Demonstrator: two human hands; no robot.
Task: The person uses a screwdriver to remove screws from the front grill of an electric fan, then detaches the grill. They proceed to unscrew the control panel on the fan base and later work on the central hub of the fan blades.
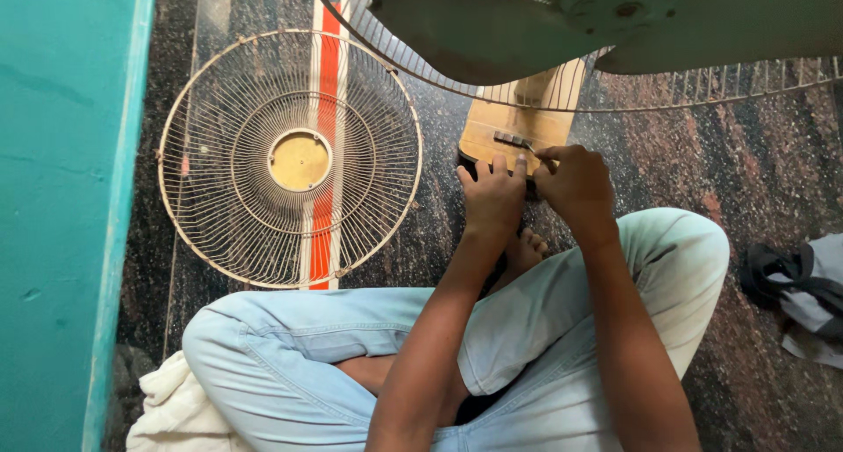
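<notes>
We sit cross-legged on the speckled stone floor (720, 154) with a table fan (615, 31) before us: its pale, dusty blades and rear wire cage fill the top, and its yellowed base (514, 123) stands just beyond our knees. The detached front grille (290, 158), round with a brass-coloured centre disc, lies flat to the left. Our left hand (493, 196) rests fingers-curled on the base's front edge; our right hand (575, 184) pinches something small there that we cannot make out.
</notes>
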